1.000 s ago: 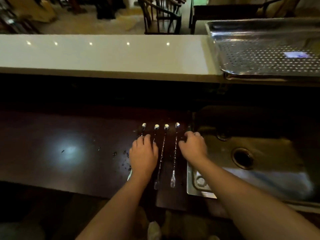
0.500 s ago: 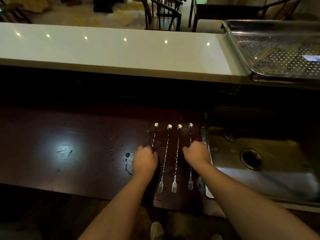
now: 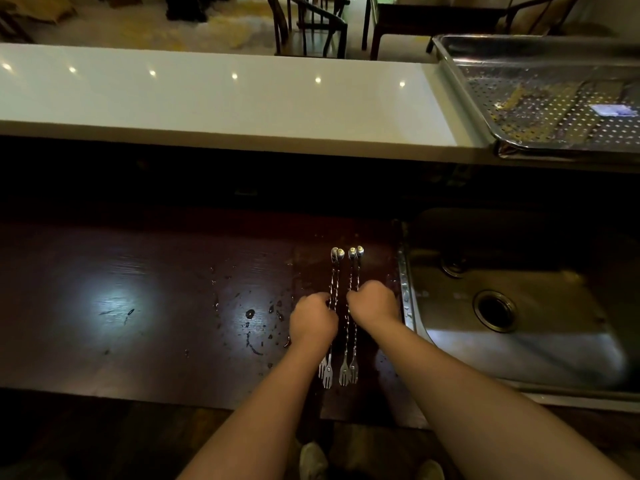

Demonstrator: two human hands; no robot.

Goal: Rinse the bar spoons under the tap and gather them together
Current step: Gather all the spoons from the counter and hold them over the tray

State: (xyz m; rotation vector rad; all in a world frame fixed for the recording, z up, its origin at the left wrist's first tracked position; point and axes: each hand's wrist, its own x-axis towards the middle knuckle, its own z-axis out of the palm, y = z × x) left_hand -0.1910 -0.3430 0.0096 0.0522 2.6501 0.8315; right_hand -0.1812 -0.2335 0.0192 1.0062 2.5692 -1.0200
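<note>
Running across the far side, the white counter (image 3: 221, 102) carries a perforated steel tray (image 3: 554, 98) at its right end; below it lies the dark worktop (image 3: 138, 306), wet with droplets near the middle, and the steel sink (image 3: 519, 323) sits at its right edge; no tap shows in view, so rinsing cannot be checked, though the droplets suggest it is likely done; four spoons (image 3: 346, 320) lie on the worktop just left of the sink, long axes pointing away from the person, bowls far, forked ends near, sorted into two close pairs with a narrow gap between; the left hand (image 3: 313, 323) rests knuckles-up on the left pair, fingers curled at the shafts; the right hand (image 3: 372, 303) does the same on the right pair; whether either hand truly pinches its pair or only presses against it I cannot tell, since the fingertips are hidden under the knuckles; the gathering turns on that gap: each pair lies sideways from the other, so the hands need only slide inward, across the shafts, to make one bundle; the mid-shafts are covered and the dim light blurs the twisted stems
</note>
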